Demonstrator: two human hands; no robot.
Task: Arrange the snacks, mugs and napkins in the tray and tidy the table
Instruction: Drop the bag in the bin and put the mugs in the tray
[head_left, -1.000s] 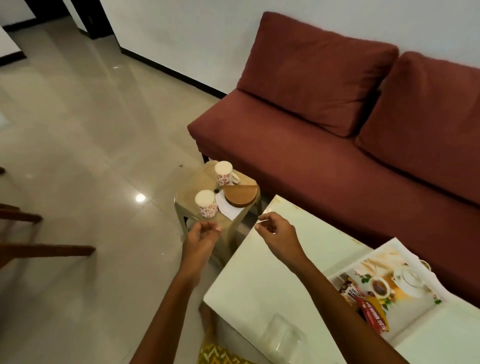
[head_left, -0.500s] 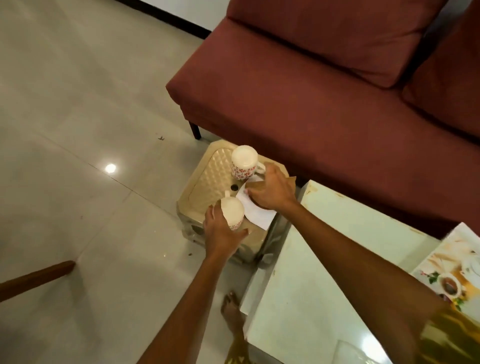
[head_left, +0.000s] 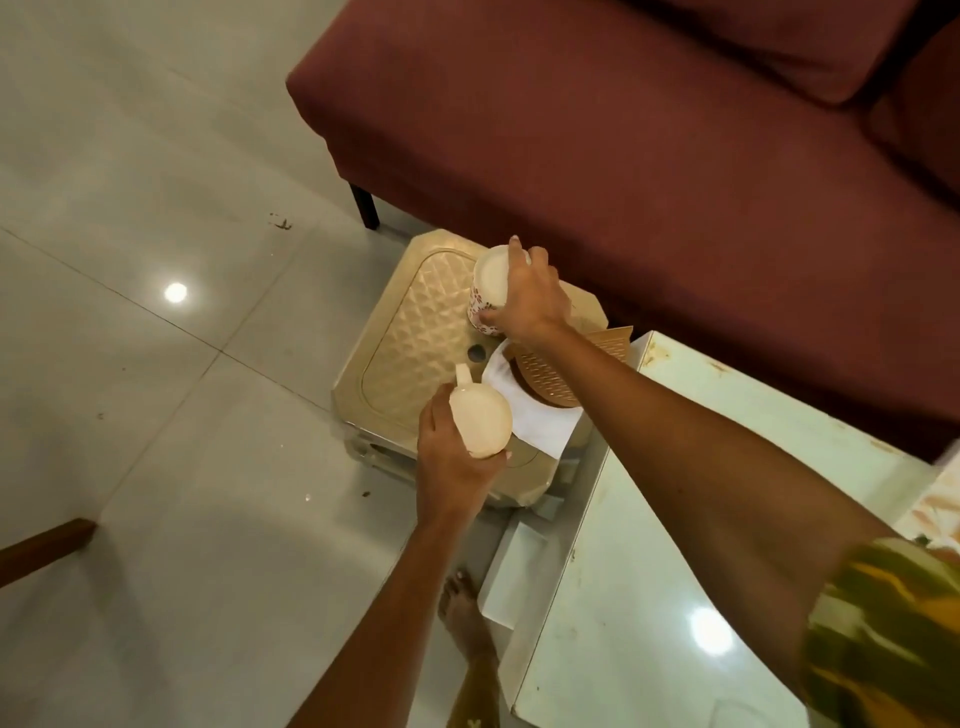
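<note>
The left hand (head_left: 452, 467) curls round the near mug (head_left: 483, 423), the right hand (head_left: 532, 304) round the far mug (head_left: 489, 280), both over the beige surface (head_left: 415, 353). Between them a white napkin (head_left: 540, 423) lies under a brown woven holder (head_left: 545, 376), partly hidden by the right forearm. A maroon sofa (head_left: 623, 156) stands behind.

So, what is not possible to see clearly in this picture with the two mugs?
All in the head view:
- tray: cut off by the right edge, contents not visible.
- far mug: handle hidden under the right hand.
- near mug: side hidden by the left hand; lifted or resting on the stool, cannot tell from above.
- brown holder: partly covered by the right forearm.
</note>
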